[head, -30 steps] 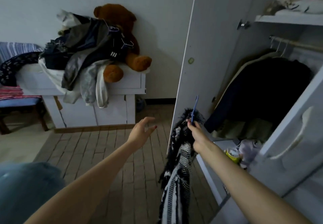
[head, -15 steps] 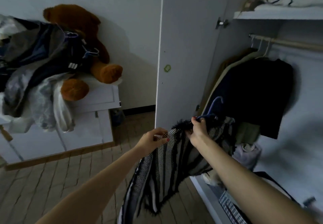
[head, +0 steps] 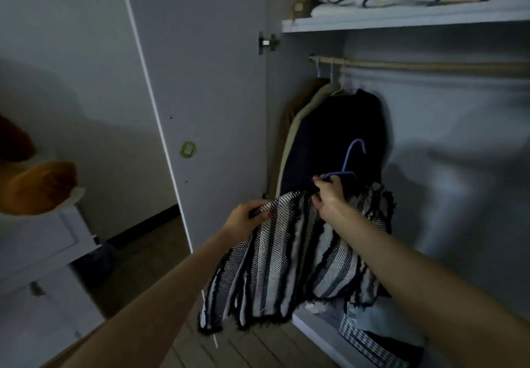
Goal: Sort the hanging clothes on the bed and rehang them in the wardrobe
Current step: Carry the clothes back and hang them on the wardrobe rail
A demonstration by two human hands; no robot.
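While the right hand (head: 329,195) grips a blue hanger (head: 348,163) below the rail (head: 430,66), the left hand (head: 243,218) pinches the striped garment (head: 286,267).

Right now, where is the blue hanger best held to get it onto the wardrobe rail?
At the neck, just under the hook, from below, as the right hand does. The blue hanger has its hook up and free, below the rail; the striped garment covers its shoulders.

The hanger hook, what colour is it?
Blue. The hook sticks up above the right hand, seen in the head view, the only one.
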